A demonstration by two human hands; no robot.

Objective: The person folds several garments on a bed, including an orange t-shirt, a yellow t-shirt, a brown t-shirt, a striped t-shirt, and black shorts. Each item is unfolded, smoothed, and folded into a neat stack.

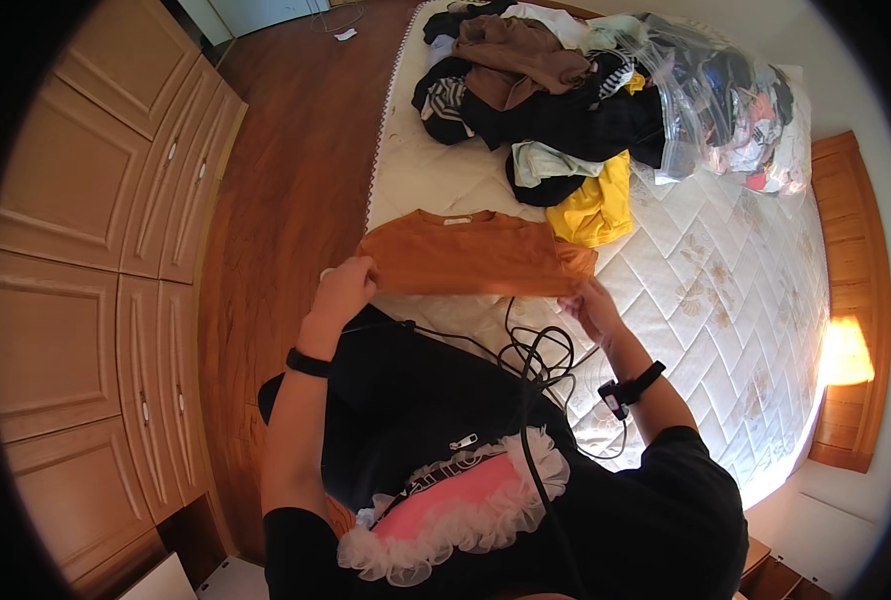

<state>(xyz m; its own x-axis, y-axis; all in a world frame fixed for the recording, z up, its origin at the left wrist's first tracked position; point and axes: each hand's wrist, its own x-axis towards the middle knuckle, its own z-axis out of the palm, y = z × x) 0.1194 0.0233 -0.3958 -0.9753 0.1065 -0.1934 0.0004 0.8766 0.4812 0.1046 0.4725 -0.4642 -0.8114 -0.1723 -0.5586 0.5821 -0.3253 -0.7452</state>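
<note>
An orange-brown shirt (468,259) is stretched out sideways over the near edge of the mattress, its collar on the far side. My left hand (349,285) grips the shirt's left end by the near corner. At the opposite corner, beside the bunched right end, the fingers of my right hand (588,304) pinch the fabric. A yellow garment (595,206) touches or lies just behind the shirt's right side. Behind that is a pile of clothes, with a brown garment (516,56) on top of black ones (565,124).
A clear plastic bag (730,112) of clothes lies at the mattress's far right. Coiled black cable (543,360) rests between my forearms, near my lap. The quilted mattress (715,300) extends right to a wooden headboard (854,300). Wooden cabinets (62,300) line the left, beyond the wood floor (280,165).
</note>
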